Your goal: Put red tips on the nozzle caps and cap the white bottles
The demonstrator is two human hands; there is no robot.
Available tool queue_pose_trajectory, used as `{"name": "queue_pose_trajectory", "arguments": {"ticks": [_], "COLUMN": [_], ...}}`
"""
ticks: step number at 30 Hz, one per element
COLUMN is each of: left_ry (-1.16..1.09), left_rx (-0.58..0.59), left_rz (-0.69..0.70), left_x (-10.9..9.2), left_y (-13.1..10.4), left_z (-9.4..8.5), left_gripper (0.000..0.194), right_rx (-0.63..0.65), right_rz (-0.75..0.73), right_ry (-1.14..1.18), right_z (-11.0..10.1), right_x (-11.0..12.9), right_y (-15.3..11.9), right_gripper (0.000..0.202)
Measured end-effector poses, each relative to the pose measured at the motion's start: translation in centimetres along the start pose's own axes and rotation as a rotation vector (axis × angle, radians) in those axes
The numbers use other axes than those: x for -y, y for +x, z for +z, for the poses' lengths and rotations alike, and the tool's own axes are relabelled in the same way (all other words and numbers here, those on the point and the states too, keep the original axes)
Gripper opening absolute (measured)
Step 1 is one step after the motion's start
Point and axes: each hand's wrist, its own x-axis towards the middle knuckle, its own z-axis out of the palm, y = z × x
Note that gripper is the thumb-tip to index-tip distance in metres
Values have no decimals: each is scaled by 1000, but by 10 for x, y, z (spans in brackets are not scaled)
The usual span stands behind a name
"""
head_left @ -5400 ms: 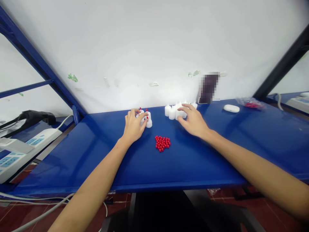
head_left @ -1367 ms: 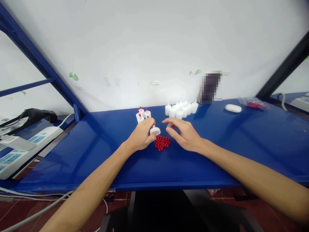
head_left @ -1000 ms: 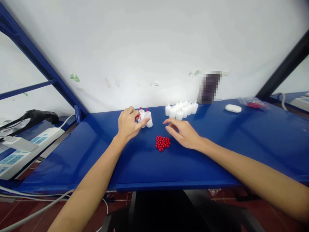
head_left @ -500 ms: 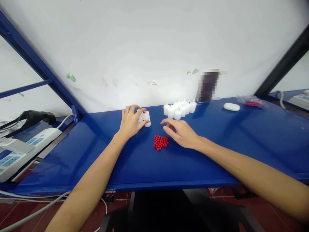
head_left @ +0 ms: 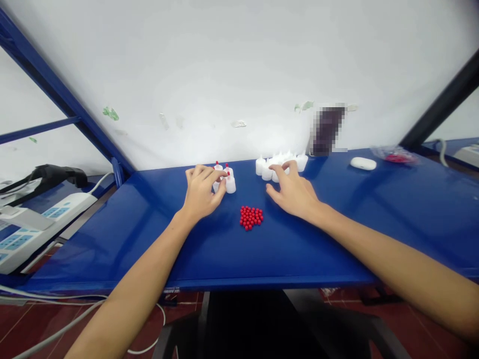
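My left hand [head_left: 204, 192] is by a small group of white dropper bottles [head_left: 231, 185] with red tips, which stand upright on the blue table. Its thumb and index finger are apart, close beside the front bottle, and they partly hide the bottles behind. My right hand [head_left: 294, 192] reaches over a cluster of white bottles with bare pointed nozzles [head_left: 266, 172]. Its fingers are spread in front of the nearest ones, with nothing visibly gripped. Between and below both hands lies a flat pile of small red caps [head_left: 251, 218].
A white oval case [head_left: 362, 163] and a clear plastic bag with red contents [head_left: 396, 156] lie at the right. A blurred dark object [head_left: 327, 130] leans on the wall. White power strips [head_left: 56, 219] and cables are at the left. The table's front edge [head_left: 262, 283] runs below.
My right hand has moved right and slightly up, from beside the caps to the bare-nozzle bottles. My left fingers have drawn back a little, so more red-tipped bottles show.
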Motion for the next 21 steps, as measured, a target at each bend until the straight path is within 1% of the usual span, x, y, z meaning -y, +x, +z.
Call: {"name": "queue_pose_trajectory", "arguments": {"ticks": [2,4,7,9,11,13,15,17,19,21], "left_ry": [-35,-76,-116,-117,-102,-86,-90,-121,-172,-236], "left_rx": [-39,-75,-91,-81,-46,-2,15,29,96,208], "left_rz": [-51,-148,-289,-322,-305,-250,-194,-153,-111,-66], "left_x": [-3,-2,6,12,13,9,2,-5,-11,-15], "left_y": [0,0,1,1,0,-1,-1,-1,0,0], "left_z": [-1,-1,-2,-2,-2,-2,-1,0,0,0], "left_gripper": [19,21,23,23,23,23,23,22,23,23], "right_rx": [11,18,21,22,6,-45,-122,-174,-163,-101], "right_rz": [32,29,4,-1,3,-8,-58,-142,-230,-290], "right_ry": [-30,-28,-8,9,36,98,209,344,443,467], "right_z": [0,2,6,8,8,7,4,2,2,5], "right_x": [-3,-7,-10,-12,-12,-12,-11,-9,-7,-5], "right_y": [1,3,4,6,6,7,7,5,3,1], "right_gripper": [50,50,50,51,53,53,51,45,38,34]}}
